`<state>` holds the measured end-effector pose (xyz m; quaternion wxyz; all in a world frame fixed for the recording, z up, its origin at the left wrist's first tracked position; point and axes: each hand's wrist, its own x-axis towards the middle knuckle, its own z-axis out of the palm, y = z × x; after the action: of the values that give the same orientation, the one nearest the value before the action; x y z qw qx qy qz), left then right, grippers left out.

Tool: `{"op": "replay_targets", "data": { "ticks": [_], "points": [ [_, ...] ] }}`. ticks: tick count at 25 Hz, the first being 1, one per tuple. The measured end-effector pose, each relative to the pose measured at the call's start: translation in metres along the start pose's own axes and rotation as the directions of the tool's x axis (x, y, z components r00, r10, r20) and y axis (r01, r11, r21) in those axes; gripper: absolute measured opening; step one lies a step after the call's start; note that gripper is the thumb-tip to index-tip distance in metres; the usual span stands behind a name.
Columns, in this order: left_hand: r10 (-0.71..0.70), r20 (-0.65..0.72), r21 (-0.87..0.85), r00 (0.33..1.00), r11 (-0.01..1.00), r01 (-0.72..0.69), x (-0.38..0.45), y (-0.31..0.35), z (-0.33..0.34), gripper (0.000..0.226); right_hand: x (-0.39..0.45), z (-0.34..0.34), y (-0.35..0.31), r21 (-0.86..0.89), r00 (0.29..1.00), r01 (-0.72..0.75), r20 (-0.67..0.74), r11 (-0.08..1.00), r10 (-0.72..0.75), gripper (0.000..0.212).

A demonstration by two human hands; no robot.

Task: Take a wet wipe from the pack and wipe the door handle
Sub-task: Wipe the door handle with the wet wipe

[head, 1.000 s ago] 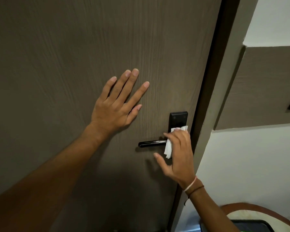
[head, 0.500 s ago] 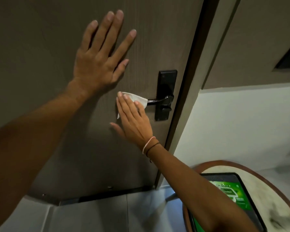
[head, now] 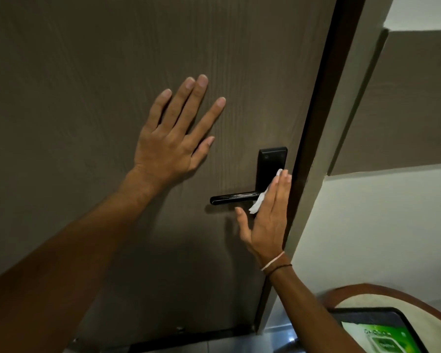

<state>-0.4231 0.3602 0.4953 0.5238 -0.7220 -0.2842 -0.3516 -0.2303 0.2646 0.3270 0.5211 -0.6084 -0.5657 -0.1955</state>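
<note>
Head view: right hand [head: 267,220] pressing wet wipe [head: 259,202] flat, fingers [head: 281,189] together, against the lock plate [head: 270,166]. Door handle [head: 233,198] lying level, stretching toward nine o'clock from that nearer hand. Left hand [head: 171,146] bracing the door [head: 87,98], fingers spread.
</note>
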Motion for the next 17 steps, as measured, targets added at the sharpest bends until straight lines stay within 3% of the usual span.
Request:
{"op": "replay_targets", "data": {
  "ticks": [3, 5, 6, 8, 11, 15, 17],
  "points": [
    [0.002, -0.001, -0.002, 1.0, 1.0, -0.002, 0.001, 0.0, -0.001, 0.063, 0.003, 0.008, -0.032, 0.045, 0.978, -0.186, -0.086, 0.982, 0.189, 0.083],
    [-0.006, -0.004, -0.004, 1.0, 1.0, 0.006, 0.001, -0.002, 0.0, 0.064, 0.002, 0.009, -0.04, -0.009, 0.964, -0.239, -0.118, 0.971, 0.236, 0.066],
    [-0.012, -0.003, -0.005, 1.0, 1.0, 0.012, 0.001, -0.002, 0.001, 0.065, -0.001, 0.008, -0.04, -0.056, 0.974, -0.199, -0.121, 0.978, 0.191, 0.058],
    [-0.017, -0.005, -0.009, 1.0, 1.0, 0.017, 0.0, 0.0, 0.002, 0.065, -0.009, 0.01, -0.045, -0.108, 0.997, 0.018, -0.071, 0.994, -0.026, 0.053],
    [-0.011, -0.008, -0.023, 1.0, 1.0, 0.011, 0.0, -0.001, 0.003, 0.066, -0.021, 0.02, -0.072, -0.066, 0.962, 0.269, 0.071, 0.961, -0.264, 0.054],
    [-0.015, -0.006, -0.024, 1.0, 1.0, 0.015, -0.001, 0.0, 0.003, 0.067, -0.021, 0.024, -0.073, -0.156, 0.901, 0.429, 0.143, 0.89, -0.41, 0.046],
    [-0.018, -0.017, -0.009, 1.0, 1.0, 0.018, -0.001, -0.001, 0.004, 0.066, -0.018, 0.014, -0.053, -0.179, 0.91, 0.41, 0.155, 0.895, -0.385, 0.054]
  ]
}}
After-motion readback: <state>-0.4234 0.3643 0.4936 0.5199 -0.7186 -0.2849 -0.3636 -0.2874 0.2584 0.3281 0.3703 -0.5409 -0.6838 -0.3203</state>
